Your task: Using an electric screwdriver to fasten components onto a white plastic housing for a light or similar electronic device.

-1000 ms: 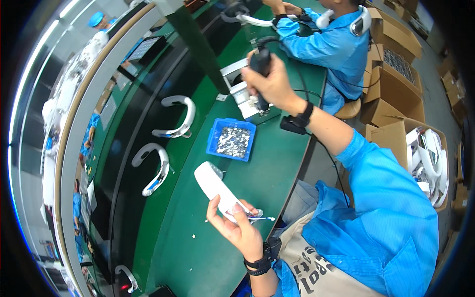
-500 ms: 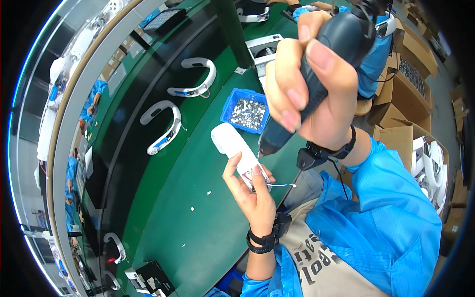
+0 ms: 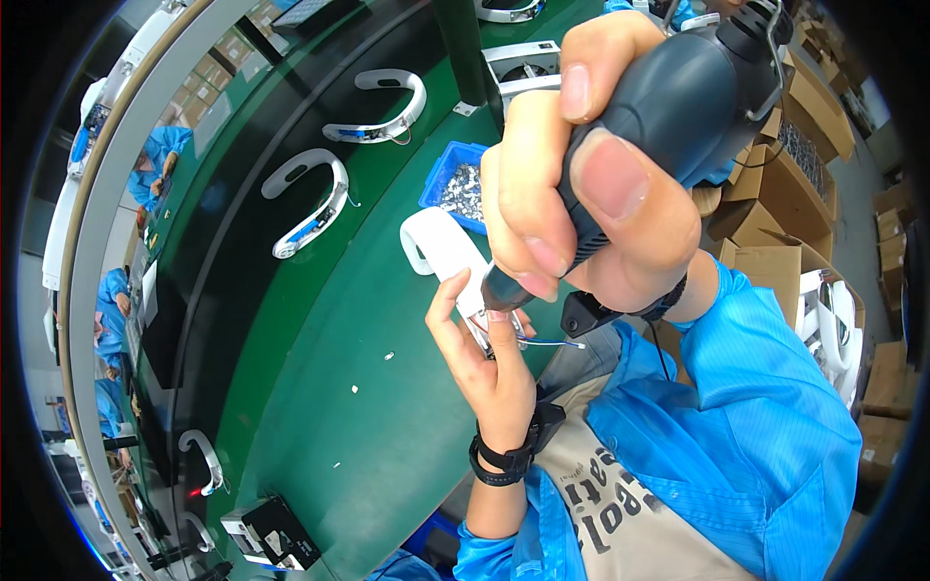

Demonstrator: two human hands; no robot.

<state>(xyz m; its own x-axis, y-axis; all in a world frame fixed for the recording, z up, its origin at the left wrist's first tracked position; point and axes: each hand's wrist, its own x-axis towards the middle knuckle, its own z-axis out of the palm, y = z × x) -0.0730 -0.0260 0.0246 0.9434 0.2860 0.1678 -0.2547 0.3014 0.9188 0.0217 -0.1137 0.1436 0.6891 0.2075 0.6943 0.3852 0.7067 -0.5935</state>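
My left hand [image 3: 496, 378] is closed around a white curved plastic housing [image 3: 451, 254] with a rounded hooked end. Thin wires [image 3: 552, 342] with a small white connector stick out of its lower end, beside my fingers. In my right hand [image 3: 620, 194], close to the camera, is a dark electric screwdriver [image 3: 678, 92], its fingers wrapped round the body. The nose of the screwdriver slants down to the housing, just above my left thumb. Its bit is hidden or too small to make out, so I cannot tell whether it touches a screw.
Behind the housing stands a blue bin [image 3: 436, 184] of small metal parts. Curved white devices [image 3: 325, 218] lie on the dark belt beyond the green table [image 3: 387, 426]. A black box-shaped unit [image 3: 271, 533] sits at lower left. Cardboard boxes [image 3: 775, 223] stand at right; co-workers [image 3: 160, 160] sit opposite.
The screwdriver's nose has come down and left onto the housing, near my left thumb. My right hand looks larger and nearer. The whole view has shifted slightly.
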